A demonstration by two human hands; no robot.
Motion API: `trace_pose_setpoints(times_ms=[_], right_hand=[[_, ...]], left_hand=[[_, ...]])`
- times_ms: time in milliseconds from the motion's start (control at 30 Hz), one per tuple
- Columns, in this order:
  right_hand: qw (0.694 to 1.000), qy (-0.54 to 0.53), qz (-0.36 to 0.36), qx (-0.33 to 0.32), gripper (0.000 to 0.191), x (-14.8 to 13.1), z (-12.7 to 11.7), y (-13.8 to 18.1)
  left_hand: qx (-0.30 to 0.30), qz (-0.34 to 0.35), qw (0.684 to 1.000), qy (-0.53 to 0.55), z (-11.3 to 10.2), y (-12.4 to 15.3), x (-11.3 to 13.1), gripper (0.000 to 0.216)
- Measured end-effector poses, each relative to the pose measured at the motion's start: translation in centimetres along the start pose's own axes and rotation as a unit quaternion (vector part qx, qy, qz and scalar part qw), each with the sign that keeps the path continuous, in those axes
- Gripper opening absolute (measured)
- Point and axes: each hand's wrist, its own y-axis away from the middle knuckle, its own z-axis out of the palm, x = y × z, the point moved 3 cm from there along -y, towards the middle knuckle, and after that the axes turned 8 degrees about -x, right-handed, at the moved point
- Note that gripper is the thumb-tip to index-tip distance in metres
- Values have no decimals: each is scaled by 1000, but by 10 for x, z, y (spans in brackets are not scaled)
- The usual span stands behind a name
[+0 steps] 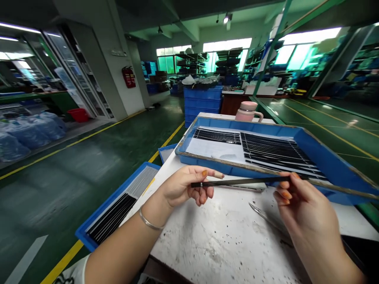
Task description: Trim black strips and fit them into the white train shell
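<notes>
A thin black rod [242, 182] is held level between both hands above the white, speckled table [225, 240]. My left hand [186, 185] pinches its left end, where a small silver band shows. My right hand [299, 205] pinches the right end with thumb and fingers. Just behind the rod stands a blue tray [314, 148] lined with white paper and rows of more black rods. Metal tweezers [260, 211] lie on the table below the rod, close to my right hand.
A second blue tray [118, 205] with black rods sits lower at the table's left edge. A pink flask [248, 111] stands behind the big tray. Stacked blue crates [203, 102] are farther back on a green floor with yellow lines.
</notes>
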Motion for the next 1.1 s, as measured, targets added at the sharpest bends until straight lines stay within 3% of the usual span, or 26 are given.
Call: trace_pose_setpoints(times_ms=[267, 733, 933, 1100], right_hand=[[999, -7, -14, 28, 10, -2, -4, 1], [999, 4, -44, 9, 12, -7, 0, 6], [999, -13, -20, 31, 12, -1, 1, 3], [999, -24, 26, 28, 9, 5, 1, 2]], left_hand=[[-31, 1, 1000, 4, -3, 0, -1, 31], [-40, -1, 999, 6, 1, 3, 1, 31], [-44, 84, 995, 10, 8, 7, 6, 35], [8, 159, 987, -23, 10, 9, 9, 35]])
